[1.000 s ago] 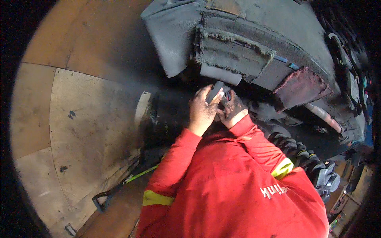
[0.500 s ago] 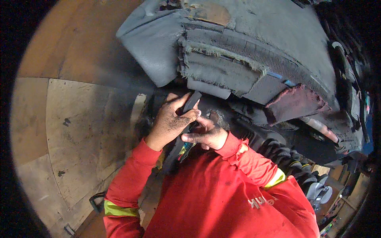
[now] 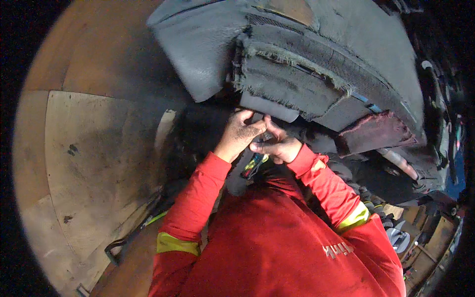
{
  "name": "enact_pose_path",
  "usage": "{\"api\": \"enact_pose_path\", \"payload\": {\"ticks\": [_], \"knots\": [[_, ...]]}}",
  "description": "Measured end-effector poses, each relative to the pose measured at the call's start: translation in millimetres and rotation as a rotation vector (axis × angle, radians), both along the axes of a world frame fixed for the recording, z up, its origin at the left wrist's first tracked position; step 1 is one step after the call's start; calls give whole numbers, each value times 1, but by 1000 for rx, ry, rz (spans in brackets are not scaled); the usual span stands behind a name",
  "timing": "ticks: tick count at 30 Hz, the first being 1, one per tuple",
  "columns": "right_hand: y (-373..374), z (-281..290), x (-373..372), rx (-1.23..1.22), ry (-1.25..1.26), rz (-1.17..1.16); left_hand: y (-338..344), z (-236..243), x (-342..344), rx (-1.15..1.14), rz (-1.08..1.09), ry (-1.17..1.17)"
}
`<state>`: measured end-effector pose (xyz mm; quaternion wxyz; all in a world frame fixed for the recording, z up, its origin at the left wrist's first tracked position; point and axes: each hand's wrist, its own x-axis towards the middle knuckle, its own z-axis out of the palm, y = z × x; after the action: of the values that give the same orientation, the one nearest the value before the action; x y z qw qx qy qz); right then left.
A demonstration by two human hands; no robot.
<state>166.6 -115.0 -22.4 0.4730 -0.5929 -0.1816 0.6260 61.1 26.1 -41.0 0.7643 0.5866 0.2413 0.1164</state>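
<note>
In the head view, the person's 2 hands meet near the middle, just below a big grey padded shape (image 3: 361, 49). The left hand (image 3: 241, 134) has its thumb and fingers bent in and seems to pinch a dark flat piece (image 3: 239, 171). The right hand (image 3: 279, 144) comes in close from the other side, but whether it grips the piece or only touches it, the person's own fingers make it hard to tell. The piece hangs down below the hands, in front of the red shirt (image 3: 282, 237). Some bright colored bits (image 3: 253, 164) show just beside it, under the right hand (they could be a part of it).

The work looks partway along: the piece is up in the hands and not set down. Nothing shows that it is finished, and how much is left cannot be told.

Some things are hard to see. The hands cover the top of the piece, and its low end sits in the dark. The space left of the hands is nearly black. A frayed grey cloth (image 3: 292, 81) and a dark red cloth (image 3: 378, 133) hang on the padded shape, and its top is cut off.
</note>
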Motion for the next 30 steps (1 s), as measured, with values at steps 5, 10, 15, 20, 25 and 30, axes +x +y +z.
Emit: {"api": "enact_pose_path", "payload": {"ticks": [5,10,15,20,25,30], "knots": [[-16,-7,-21,70,-846,158,-26,-12,-27,-217,103,-211],[-28,-8,-45,66,-1665,164,-44,-3,-51,-276,190,-339],[-16,-8,-57,170,-1721,-38,-43,27,-62,389,315,-149],[-9,-16,-61,223,-1529,-89,-33,45,-51,658,296,36],[-1,-23,-69,224,-1170,-97,-18,43,-32,725,279,81],[2,-11,-68,366,-756,-141,-9,46,-28,706,167,261]]}}
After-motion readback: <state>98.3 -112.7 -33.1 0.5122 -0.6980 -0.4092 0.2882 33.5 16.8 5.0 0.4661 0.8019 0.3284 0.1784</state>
